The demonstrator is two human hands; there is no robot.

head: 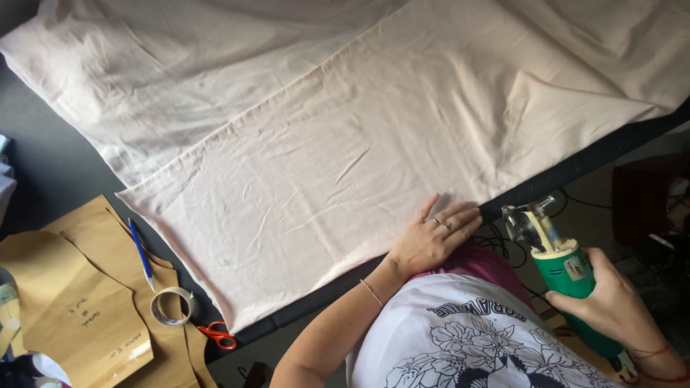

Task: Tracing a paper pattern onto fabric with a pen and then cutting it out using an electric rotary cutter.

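Observation:
A large pale pink fabric (345, 144) lies spread in layers over a dark table (57, 172). My left hand (431, 241) rests flat on the fabric's near edge, fingers apart, with rings on two fingers and a thin bracelet at the wrist. My right hand (618, 305) grips the handle of a green electric cutting tool (564, 269) with a clear guard at its head. The tool is held off the table's edge, to the right of my left hand and apart from the fabric.
Brown paper pattern pieces (79, 294) lie at the table's left. On them sit a blue pen (141, 253), a roll of clear tape (172, 307) and orange-handled scissors (219, 335). Black cables (503, 248) hang below the table edge. Dark equipment (643, 194) stands on the floor at right.

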